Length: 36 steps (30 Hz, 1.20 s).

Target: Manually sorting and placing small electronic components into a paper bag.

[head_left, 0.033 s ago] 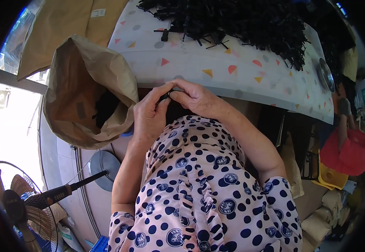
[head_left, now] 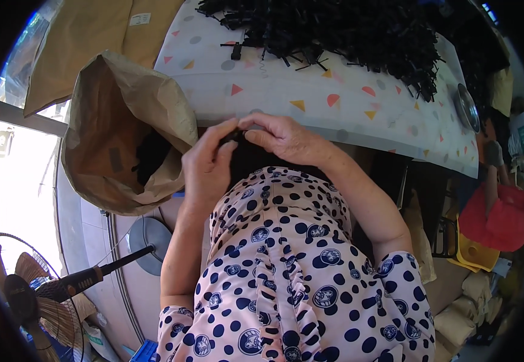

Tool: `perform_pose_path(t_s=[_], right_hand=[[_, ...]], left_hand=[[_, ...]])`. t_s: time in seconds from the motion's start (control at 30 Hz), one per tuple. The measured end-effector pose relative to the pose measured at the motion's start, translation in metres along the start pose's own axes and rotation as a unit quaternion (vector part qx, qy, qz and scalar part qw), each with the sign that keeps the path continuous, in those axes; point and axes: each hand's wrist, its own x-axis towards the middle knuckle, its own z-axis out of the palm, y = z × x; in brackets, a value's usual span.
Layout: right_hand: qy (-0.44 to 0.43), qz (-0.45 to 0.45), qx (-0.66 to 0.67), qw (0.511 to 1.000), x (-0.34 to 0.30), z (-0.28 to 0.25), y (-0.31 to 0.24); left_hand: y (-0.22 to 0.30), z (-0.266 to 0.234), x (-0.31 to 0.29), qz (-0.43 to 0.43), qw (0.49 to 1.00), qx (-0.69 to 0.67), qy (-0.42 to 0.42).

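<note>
In front of my waist, just off the table's near edge, my two hands are close together. A small black plastic part, mostly covered by fingers, sits between them. My left hand is closed, thumb and forefinger at the part's left side. My right hand has its fingers curled and its thumb against the part's right side. The part's exact shape is too small to tell. Left of my left hand stands an open brown paper bag with black pieces inside.
A large heap of black plastic parts covers the far side of the table, on a patterned white cloth. One loose piece lies at its left edge. A metal bowl sits right, a fan lower left, a red-covered seat right.
My left hand has shifted a little left, and a gap has opened between the fingertips of my two hands. My right hand has hardly moved.
</note>
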Motion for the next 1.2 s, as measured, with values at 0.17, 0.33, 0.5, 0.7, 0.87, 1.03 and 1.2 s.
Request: perform_pose_path(t_s=[0.17,0.33,0.5,0.7,0.87,1.03,1.2], right_hand=[[0.205,0.084,-0.342,0.913,0.023,-0.093,0.021],[0.263,0.072,-0.51,0.815,0.031,-0.153,0.064],[0.188,0.058,-0.484,0.852,0.032,-0.16,0.064],[0.224,-0.039,-0.171,0.959,0.014,-0.149,0.067],[0.193,-0.002,0.052,0.98,-0.019,-0.072,0.026],[0.162,-0.041,0.203,0.965,-0.041,-0.019,0.015],[0.099,-0.039,0.219,0.97,-0.052,0.002,0.027]], left_hand=[[-0.037,-0.096,0.007,-0.08,0.989,0.006,0.12],[-0.056,-0.114,0.011,-0.014,0.954,0.241,0.178],[-0.036,-0.081,0.012,0.021,0.958,0.218,0.185],[0.008,-0.015,0.026,-0.141,0.961,-0.23,-0.056],[0.012,0.046,0.04,-0.202,0.855,-0.456,-0.141],[0.008,0.054,0.035,-0.23,0.778,-0.566,-0.142],[-0.006,0.048,0.021,-0.262,0.727,-0.618,-0.143]])
